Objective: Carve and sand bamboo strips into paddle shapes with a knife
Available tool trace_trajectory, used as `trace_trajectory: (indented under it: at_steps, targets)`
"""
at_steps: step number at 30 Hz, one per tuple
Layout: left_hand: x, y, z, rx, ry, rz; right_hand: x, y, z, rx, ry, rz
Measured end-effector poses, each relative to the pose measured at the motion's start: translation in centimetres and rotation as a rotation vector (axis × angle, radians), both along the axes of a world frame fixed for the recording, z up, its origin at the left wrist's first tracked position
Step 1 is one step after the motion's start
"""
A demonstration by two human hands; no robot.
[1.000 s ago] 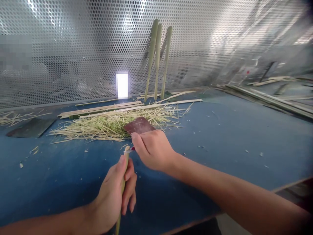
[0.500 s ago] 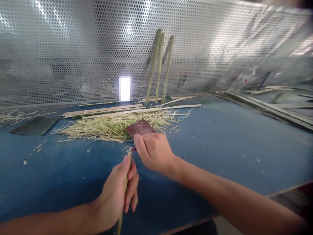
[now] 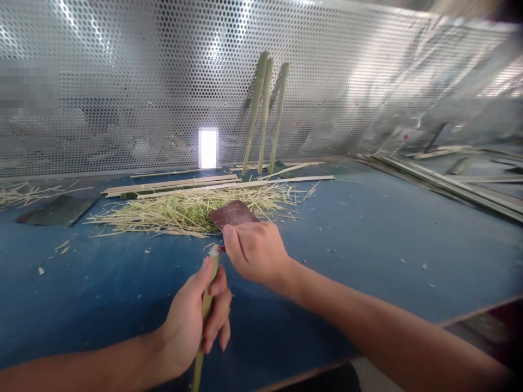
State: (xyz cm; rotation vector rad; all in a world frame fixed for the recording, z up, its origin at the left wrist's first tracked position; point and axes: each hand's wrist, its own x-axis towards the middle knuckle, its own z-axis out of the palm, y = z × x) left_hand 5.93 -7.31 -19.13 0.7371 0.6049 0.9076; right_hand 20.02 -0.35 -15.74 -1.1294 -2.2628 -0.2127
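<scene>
A green bamboo strip (image 3: 206,305) stands roughly upright in my left hand (image 3: 192,310), with the thumb along one side and the fingers curled around the other. Its pale upper end (image 3: 214,251) meets the underside of my right hand (image 3: 257,250). That hand is closed on a reddish-brown sheet (image 3: 233,213), dusty on top, which looks like sandpaper. A dark red bit shows under the right fingers, touching or very near the strip's end; the rest of it is hidden by the hand.
Behind my hands lies a pile of shavings (image 3: 180,212), with split bamboo strips (image 3: 175,187) behind it. Several shaped bamboo pieces (image 3: 255,109) lean on the perforated metal screen (image 3: 180,71). Dark sheets (image 3: 61,210) lie left, long strips (image 3: 445,182) right, on the blue table (image 3: 368,245).
The bamboo strip has turned in my left hand, so a broader face of it now shows. My right hand stays almost where it was, with the sheet.
</scene>
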Motion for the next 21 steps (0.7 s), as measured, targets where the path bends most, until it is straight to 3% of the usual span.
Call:
trace_trajectory:
  at_steps: [5,10,17,21]
  targets:
    - [0.0,0.0,0.0,0.002,0.001,0.030,-0.1,-0.2,0.2,-0.047,0.049,-0.001]
    - [-0.1,0.1,-0.3,-0.052,-0.001,0.042,0.8,0.1,1.1,-0.239,0.052,0.257]
    - [-0.4,0.1,0.3,-0.021,0.092,0.174,1.4,-0.3,2.3,-0.471,-0.122,0.237]
    - [-0.3,-0.1,0.2,-0.035,0.144,0.189,1.2,-1.0,2.1,-0.477,-0.198,0.245]
